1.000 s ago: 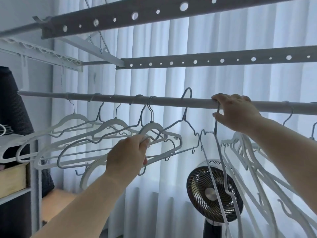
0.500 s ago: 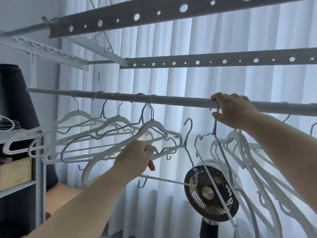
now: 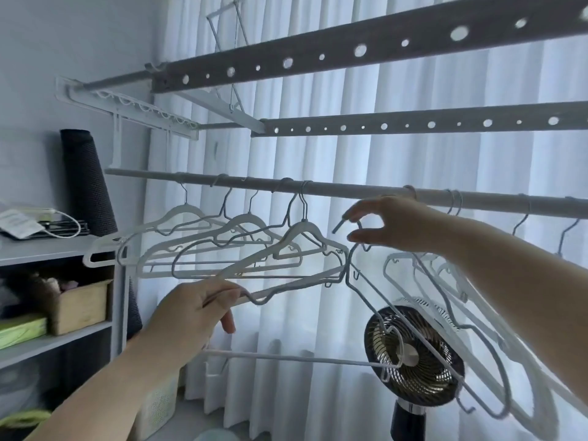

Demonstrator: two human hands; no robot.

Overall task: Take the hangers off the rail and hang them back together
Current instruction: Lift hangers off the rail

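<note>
A round grey rail runs across the view. Several white and grey hangers hang on its left part, and a tilted bunch of hangers hangs at the right. One grey hanger is off the rail, just below it. My left hand grips its left shoulder. My right hand is under the rail, with thumb and forefinger curled round that hanger's hook. The hanger's bottom bar reaches across in front of the fan.
A black fan stands below the hangers. Two perforated bars run above the rail. A grey shelf unit with a box stands at the left, a white basket on the floor, and white curtains behind.
My left hand carried the grey hanger down and rightward, off the rail. My right hand let go of the rail and the hook there, dropped a little, and took this hanger's hook.
</note>
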